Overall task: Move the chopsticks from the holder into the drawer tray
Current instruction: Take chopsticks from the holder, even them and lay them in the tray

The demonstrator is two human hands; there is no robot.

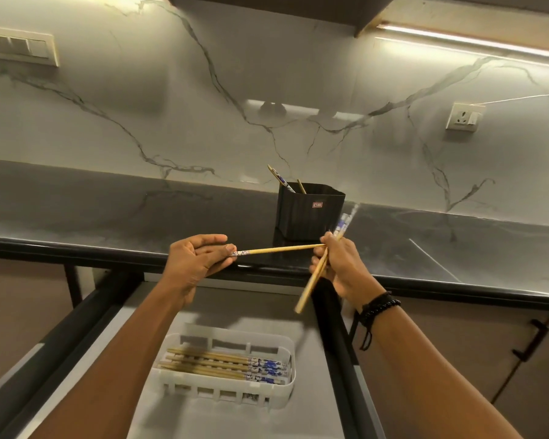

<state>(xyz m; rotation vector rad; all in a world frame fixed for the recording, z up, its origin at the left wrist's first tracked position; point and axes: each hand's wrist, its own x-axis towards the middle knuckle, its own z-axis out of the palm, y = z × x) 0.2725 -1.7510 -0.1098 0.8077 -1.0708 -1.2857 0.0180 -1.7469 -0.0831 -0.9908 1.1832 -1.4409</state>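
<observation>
Starting at the left, we see our left hand (194, 258) raised over the open grey drawer (251, 312), thumb and forefinger pinching the blue-patterned end of a single pale bamboo chopstick (279, 249) that runs almost level to the right. Its thin tip meets our right hand (336, 266), where the fingers are curled and pressed around a second bamboo chopstick (311, 282); that one slants from its blurred blue-and-white top, up near the holder, down to a plain tip hanging above the drawer. We cannot tell whether the right fingers also grip the level stick's tip. A black beaded bracelet (377, 307) circles the right wrist.

Below, between our forearms, a white slotted plastic tray (222, 391) sits in the drawer with several matching chopsticks (216, 364) lying side by side, patterned ends to the right. Behind the hands, on the dark glossy countertop (108, 213), a black ribbed square holder (309, 212) stands upright with two remaining chopsticks (281, 179) leaning inside it.
</observation>
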